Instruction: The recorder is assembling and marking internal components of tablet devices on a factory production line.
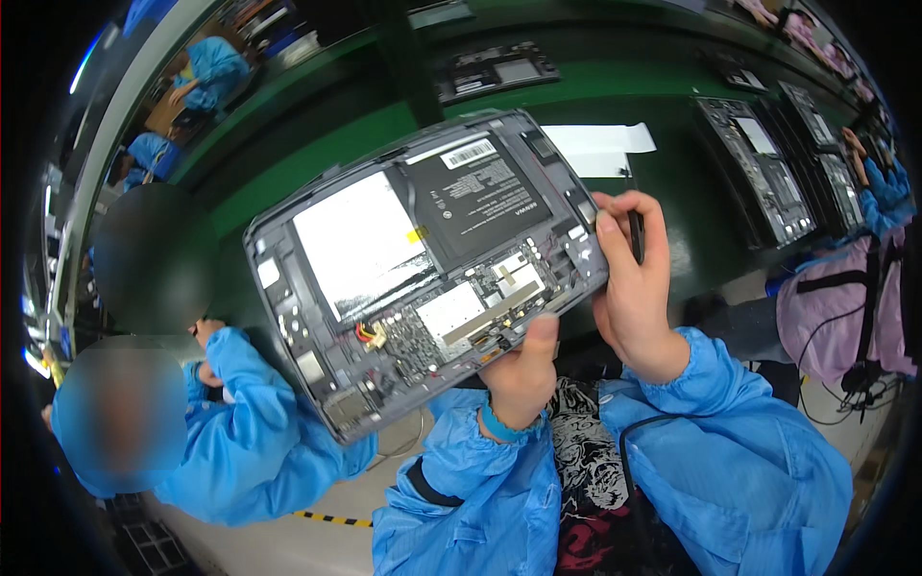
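Two hands on one opened tablet point(423, 269), raised well above the green surface point(317, 154) and tilted, back cover off, innards facing up. Left hand point(523, 370) closed on the lower edge, thumb laid over the rim beside the circuit board point(451, 322); right hand point(634, 278) wrapped round the right-hand corner, also pinching a slim dark tool point(636, 230) between the fingers. Likely light and fairly stiff as a flat slab, yet fragile: bare board, thin wires near the red and yellow connector point(370, 333), a black battery pack point(480, 197) and a silvery foil sheet point(360, 245), all exposed. Best held by the grey frame edges only, never pressing on the board, the foil or the battery. Smooth plastic rim, probably a little slippery, so a firm grip on two edges. More opened tablets point(759, 168) lying flat on the surface to the right; a co-worker's blue sleeve point(240, 422) close by at lower left.
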Demonstrator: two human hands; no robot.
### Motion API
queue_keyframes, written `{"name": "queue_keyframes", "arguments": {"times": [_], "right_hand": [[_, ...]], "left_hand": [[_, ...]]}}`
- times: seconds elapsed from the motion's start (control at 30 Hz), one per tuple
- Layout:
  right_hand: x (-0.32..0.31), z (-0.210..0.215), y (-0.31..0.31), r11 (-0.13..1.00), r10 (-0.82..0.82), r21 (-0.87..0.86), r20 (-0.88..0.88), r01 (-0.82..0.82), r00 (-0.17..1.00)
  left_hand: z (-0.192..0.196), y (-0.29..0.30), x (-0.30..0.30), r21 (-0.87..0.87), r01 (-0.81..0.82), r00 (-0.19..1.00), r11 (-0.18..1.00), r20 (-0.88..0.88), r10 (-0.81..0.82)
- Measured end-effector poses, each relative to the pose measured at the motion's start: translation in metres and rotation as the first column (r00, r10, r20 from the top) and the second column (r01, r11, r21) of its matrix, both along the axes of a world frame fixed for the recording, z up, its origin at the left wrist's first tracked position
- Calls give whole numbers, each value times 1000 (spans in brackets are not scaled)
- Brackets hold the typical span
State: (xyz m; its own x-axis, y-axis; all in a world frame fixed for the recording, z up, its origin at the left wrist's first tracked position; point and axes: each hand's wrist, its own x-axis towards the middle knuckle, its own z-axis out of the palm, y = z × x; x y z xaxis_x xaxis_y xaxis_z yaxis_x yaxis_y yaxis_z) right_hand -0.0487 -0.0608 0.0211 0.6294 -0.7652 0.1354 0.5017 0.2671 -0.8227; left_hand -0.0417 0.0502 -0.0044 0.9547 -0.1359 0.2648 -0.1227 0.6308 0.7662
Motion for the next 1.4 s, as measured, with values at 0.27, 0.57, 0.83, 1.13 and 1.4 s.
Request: {"name": "queue_keyframes", "arguments": {"times": [0.27, 0.57, 0.83, 1.13, 1.4], "right_hand": [[-71, -1, -111, 962, -137, -247, -82, 113, 987], [-80, -20, -131, 983, 83, 176, -144, -57, 986], [-127, -55, -135, 926, -307, 168, -192, 339, 932], [-114, -107, -111, 868, -488, 23, -148, 496, 860], [-113, -125, -122, 756, -609, -535, -365, 376, 704]], "left_hand": [[-11, 28, 50, -10, 404, 913, 915, -49, -404], [8, -17, 53, 163, 899, 436, 407, -436, -788], [-44, 28, 10, -306, 770, 410, 561, -437, -801], [-46, -10, -2, 564, 416, 906, 713, -191, -377], [-58, -32, 20, 750, 175, 980, 638, -73, -183]]}}
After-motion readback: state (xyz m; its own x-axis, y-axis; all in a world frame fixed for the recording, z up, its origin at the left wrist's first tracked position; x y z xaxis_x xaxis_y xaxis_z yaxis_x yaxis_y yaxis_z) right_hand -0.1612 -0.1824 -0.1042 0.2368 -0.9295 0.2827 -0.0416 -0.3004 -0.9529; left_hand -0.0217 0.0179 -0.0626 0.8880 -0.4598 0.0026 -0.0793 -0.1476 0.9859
